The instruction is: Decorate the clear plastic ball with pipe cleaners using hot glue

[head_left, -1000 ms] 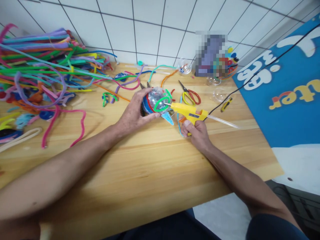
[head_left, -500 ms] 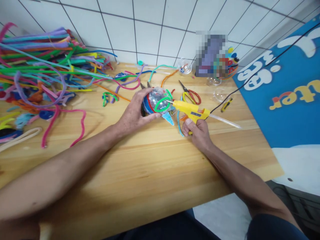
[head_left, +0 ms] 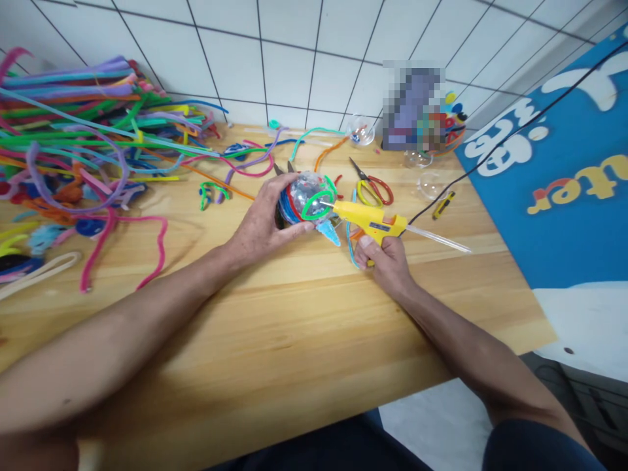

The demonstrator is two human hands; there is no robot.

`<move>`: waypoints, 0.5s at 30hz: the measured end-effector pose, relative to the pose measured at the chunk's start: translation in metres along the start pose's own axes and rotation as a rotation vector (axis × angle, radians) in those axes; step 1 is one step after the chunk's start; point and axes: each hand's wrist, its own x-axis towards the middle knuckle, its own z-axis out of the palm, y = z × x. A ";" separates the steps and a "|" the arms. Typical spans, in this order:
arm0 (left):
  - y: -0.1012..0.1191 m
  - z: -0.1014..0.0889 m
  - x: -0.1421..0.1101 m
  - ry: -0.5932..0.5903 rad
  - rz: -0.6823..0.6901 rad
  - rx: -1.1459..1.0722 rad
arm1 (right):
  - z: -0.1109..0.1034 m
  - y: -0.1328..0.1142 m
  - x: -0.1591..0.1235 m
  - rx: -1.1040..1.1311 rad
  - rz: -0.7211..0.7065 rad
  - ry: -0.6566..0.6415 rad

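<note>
One clear ball point(head_left: 307, 184), with blue and red strands around its left part, is at the middle of the wooden table point(head_left: 294, 314); my left hand point(head_left: 260, 219) holds it from the left side. It carries a green loop point(head_left: 318, 215), and a light blue pointed piece point(head_left: 330, 234) is at its near side. My right hand point(head_left: 387, 258) grips the yellow glue gun point(head_left: 362, 213), its tip at the loop; contact I cannot tell. Scissors point(head_left: 367, 180) lie beyond the gun, a yellow cutter point(head_left: 444, 205) farther right, and many pipe cleaners point(head_left: 98, 108) at far left.
</note>
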 end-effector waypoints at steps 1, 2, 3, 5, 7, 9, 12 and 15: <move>0.000 0.000 0.000 0.005 0.002 -0.001 | 0.000 -0.001 0.000 0.006 -0.004 0.005; 0.000 0.000 0.000 0.010 0.004 -0.001 | 0.000 -0.001 0.000 0.012 -0.010 0.010; 0.000 0.000 0.000 0.013 0.006 -0.002 | 0.001 -0.001 0.000 0.016 -0.013 0.010; 0.001 0.000 0.000 0.012 0.005 -0.002 | 0.002 -0.002 0.000 0.016 -0.007 -0.002; 0.001 0.000 0.000 0.007 0.005 -0.001 | 0.003 -0.002 -0.001 -0.002 0.007 -0.015; 0.001 -0.001 0.000 0.006 0.011 0.003 | 0.004 -0.003 -0.001 -0.022 0.008 -0.009; 0.001 0.000 0.000 0.006 0.014 0.005 | 0.004 -0.005 -0.001 -0.022 -0.020 0.010; 0.002 0.000 0.000 0.007 -0.009 -0.005 | 0.003 -0.006 -0.001 -0.038 -0.008 -0.011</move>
